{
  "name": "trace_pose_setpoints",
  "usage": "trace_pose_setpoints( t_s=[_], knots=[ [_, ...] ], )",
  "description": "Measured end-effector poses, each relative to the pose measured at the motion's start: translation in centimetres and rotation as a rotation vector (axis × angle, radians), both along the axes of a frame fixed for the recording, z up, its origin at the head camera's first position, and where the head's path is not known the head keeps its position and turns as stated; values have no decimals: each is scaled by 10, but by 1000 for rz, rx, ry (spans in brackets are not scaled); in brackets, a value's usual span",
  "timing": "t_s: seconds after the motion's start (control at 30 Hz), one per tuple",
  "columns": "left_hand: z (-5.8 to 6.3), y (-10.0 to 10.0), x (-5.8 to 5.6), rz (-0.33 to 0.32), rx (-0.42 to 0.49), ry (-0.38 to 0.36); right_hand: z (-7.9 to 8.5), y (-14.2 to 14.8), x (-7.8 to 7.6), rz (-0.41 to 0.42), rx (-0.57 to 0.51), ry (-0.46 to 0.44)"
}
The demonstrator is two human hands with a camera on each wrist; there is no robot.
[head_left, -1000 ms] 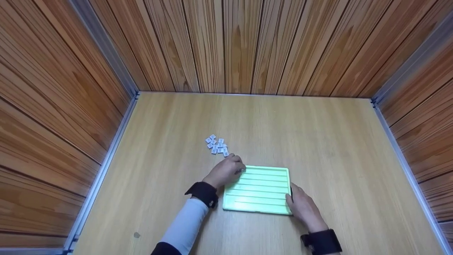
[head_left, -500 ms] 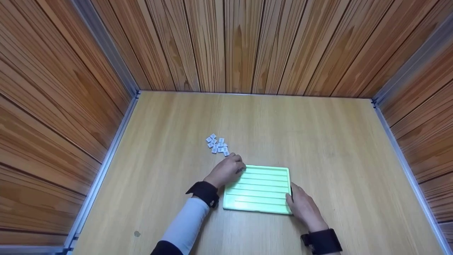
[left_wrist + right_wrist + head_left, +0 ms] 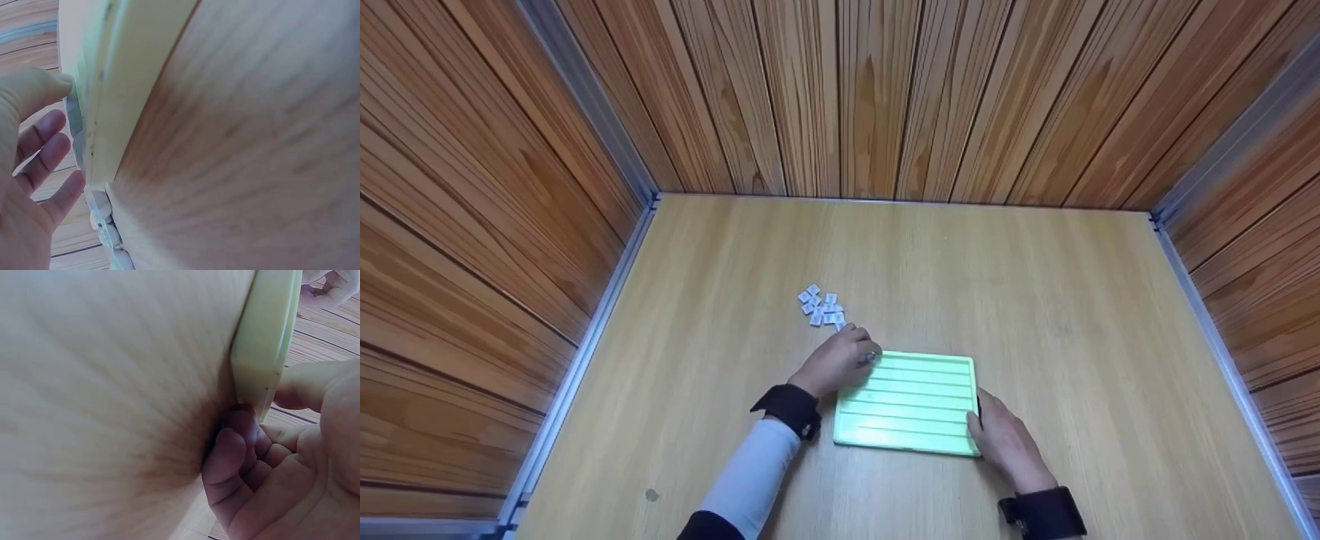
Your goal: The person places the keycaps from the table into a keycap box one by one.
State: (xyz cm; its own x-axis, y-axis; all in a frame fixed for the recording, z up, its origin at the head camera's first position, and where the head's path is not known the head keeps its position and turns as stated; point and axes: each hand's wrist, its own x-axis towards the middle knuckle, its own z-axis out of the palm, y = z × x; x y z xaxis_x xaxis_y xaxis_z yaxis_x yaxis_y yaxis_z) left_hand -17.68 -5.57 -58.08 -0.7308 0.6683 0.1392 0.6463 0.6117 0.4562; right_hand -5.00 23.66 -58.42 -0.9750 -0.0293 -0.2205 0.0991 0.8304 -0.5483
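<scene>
A light green ridged tray [image 3: 911,405] lies on the table in front of me. At its far left corner, my left hand [image 3: 836,365] holds a small pale tile [image 3: 868,359] between thumb and fingers. In the left wrist view, the thumb touches a greyish tile [image 3: 73,112] on the tray's edge, partly hidden by the fingers. My right hand [image 3: 1009,442] grips the tray's right side, with the thumb on the rim and curled fingers [image 3: 225,453] low against the side. Just beyond the left hand, several small white marked tiles [image 3: 817,316] lie in a loose cluster.
The wooden table [image 3: 1080,322] is enclosed by plank walls [image 3: 870,97] at the back and both sides, with metal strips along the edges. A dark round spot [image 3: 652,495] marks the tabletop at the near left.
The left hand stays at the tray corner, its fingers shifting slightly around the tile. The nearest tile of the cluster is now partly covered by that hand. Right hand and tray look unmoved.
</scene>
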Motion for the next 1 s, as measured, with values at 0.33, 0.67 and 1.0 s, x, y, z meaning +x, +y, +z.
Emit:
trace_pose_setpoints(
  t_s=[0.33, 0.67, 1.0],
  knots=[
    [4, -27, -8, 105, 10, 2, 0, 0, 0, 15, 9, 6],
    [10, -48, -18, 261, 55, -47, 0, 1, -2, 9, 17, -4],
    [9, -60, -26, 401, -16, -82, -1, 0, -3, 0, 31, -31]
  ],
)
